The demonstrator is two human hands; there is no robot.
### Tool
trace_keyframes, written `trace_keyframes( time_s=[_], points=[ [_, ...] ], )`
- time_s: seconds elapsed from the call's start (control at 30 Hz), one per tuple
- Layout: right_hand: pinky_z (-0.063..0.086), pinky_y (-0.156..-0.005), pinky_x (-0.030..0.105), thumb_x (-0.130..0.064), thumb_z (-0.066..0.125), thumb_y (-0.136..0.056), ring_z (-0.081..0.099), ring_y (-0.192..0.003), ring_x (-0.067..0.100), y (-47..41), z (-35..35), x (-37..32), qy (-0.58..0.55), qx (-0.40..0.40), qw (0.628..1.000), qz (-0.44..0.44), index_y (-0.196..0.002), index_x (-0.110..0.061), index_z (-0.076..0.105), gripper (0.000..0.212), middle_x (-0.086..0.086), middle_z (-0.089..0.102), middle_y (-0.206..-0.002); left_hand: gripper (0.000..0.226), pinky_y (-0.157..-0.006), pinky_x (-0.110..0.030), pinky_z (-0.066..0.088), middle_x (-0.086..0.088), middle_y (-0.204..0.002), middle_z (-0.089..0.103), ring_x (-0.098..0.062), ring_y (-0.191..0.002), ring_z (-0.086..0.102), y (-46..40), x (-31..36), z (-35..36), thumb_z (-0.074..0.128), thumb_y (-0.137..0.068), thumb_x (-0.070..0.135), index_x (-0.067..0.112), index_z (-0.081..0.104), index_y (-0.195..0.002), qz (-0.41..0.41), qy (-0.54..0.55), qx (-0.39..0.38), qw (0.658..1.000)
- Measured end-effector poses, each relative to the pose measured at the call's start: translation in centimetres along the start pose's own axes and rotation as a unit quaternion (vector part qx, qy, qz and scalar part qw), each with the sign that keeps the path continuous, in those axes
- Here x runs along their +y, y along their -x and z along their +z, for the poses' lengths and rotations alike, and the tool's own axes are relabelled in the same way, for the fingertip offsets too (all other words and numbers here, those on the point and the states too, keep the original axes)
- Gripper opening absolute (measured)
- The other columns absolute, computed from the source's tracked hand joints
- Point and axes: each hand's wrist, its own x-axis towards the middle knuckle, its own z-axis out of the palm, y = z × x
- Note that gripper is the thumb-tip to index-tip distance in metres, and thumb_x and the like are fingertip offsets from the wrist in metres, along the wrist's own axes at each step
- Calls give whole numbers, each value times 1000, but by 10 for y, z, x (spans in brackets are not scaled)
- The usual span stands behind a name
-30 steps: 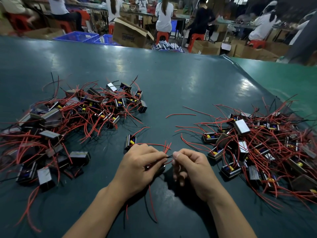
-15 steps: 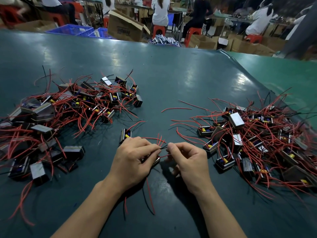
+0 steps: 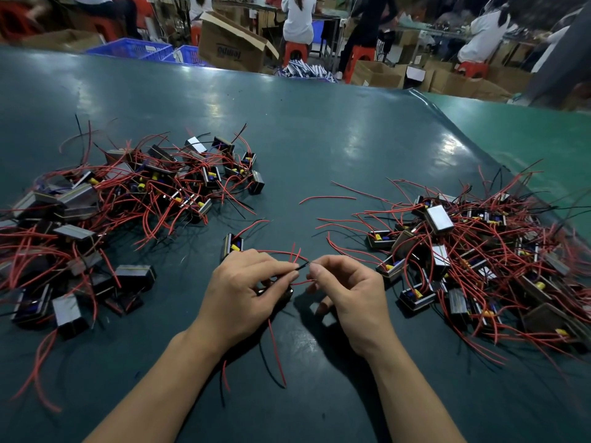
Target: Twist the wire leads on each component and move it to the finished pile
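Near the middle of the worktop (image 3: 319, 129), the left hand (image 3: 246, 292) grips a component (image 3: 281, 290), seemingly dark, while both hands pinch its black wire lead (image 3: 302, 266); right hand (image 3: 348, 289) fingertips meet the left's, piles on 2 sides

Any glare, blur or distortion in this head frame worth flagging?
Head view: overhead lights glare off the table; wide-angle lens bows its far edge; hands cast shadows below the left hand and right hand; background people look soft.

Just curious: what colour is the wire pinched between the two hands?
Black wire, seen in the head view.
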Motion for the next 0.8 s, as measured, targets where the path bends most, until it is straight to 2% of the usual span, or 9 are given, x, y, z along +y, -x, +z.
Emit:
trace_keyframes(
  time_s=[0.13,0.3,0.37,0.43,0.53,0.67,0.8],
  points=[
    [49,-46,23,-15,76,-79,67,-69,16,0,0,-2,-4,-27,1000,10,-82,-16,75,4,7,74,-81,10,-66,-40,48,7,-77,71,-17,-69,64,0,2,1,73,-83,19,15,79,-91,6,0,-4,1000],
    [48,-44,23,-4,70,-85,66,-65,16,-1,-1,1,-6,-7,1000,-7,-82,-12,71,9,10,72,-77,9,-69,-43,47,9,-80,71,-16,-71,63,-1,3,1,72,-84,19,15,77,-90,-3,-12,-6,1000],
    [48,-45,23,-10,73,-82,67,-67,17,-1,-1,0,-16,-19,1000,-3,-86,-13,72,5,9,73,-81,9,-68,-43,46,10,-80,71,-16,-70,62,-1,3,1,71,-85,20,16,77,-91,-3,-10,-13,1000],
    [47,-47,22,-17,75,-76,66,-68,16,-1,0,-1,-3,-29,1000,-3,-85,-14,74,9,7,74,-81,10,-67,-43,45,10,-78,70,-15,-68,59,-1,4,1,70,-85,22,17,77,-92,-3,-6,-22,1000],
    [46,-48,22,-13,75,-79,65,-66,14,-1,0,1,20,-26,999,-13,-78,-14,75,2,6,73,-74,10,-69,-41,45,11,-79,70,-12,-68,57,-1,4,0,69,-86,22,19,77,-92,-12,-6,-32,999],
    [46,-48,22,-13,74,-81,63,-62,12,0,0,1,24,-12,1000,-9,-76,-15,75,5,8,73,-73,9,-74,-39,45,13,-84,71,-11,-74,60,-1,8,0,69,-85,21,18,76,-91,-37,4,-30,999],
    [45,-46,20,-7,71,-84,61,-60,9,-1,1,1,23,-14,1000,-1,-76,-14,74,11,7,73,-72,6,-76,-39,45,14,-79,68,-8,-72,57,-1,10,-1,67,-85,22,19,72,-85,-65,8,-14,998]
  ],
)
